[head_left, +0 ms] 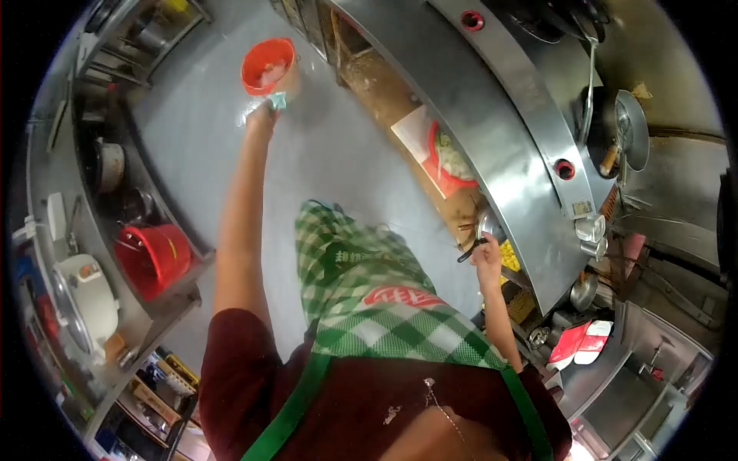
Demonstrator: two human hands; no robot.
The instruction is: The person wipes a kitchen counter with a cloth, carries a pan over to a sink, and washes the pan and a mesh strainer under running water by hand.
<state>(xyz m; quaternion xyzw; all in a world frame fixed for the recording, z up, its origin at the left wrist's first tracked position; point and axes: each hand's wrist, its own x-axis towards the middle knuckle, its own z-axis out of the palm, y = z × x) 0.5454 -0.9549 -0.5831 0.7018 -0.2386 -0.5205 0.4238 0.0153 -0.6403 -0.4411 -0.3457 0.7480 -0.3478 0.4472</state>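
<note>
My left hand (pixel 262 121) reaches far forward with its fingers closed on a crumpled clear plastic wrapper that has a teal patch (pixel 277 101). Just beyond it, a red bucket (pixel 290 55) stands on the floor with pale, pinkish contents inside. Over on the right side, my right hand (pixel 486 263) is closed round a short black handle (pixel 466 253), beside a round shiny metal vessel (pixel 489 224) on the lower shelf. What the handle belongs to is hard to make out.
A red basket of pale green vegetables (pixel 455 163) sits on the shelf below the steel counter (pixel 492 131). Yellow pieces (pixel 509 256) lie near my right hand. Woks (pixel 632 131) stand far right. At left are a red bin (pixel 171 257) and a white rice cooker (pixel 86 296).
</note>
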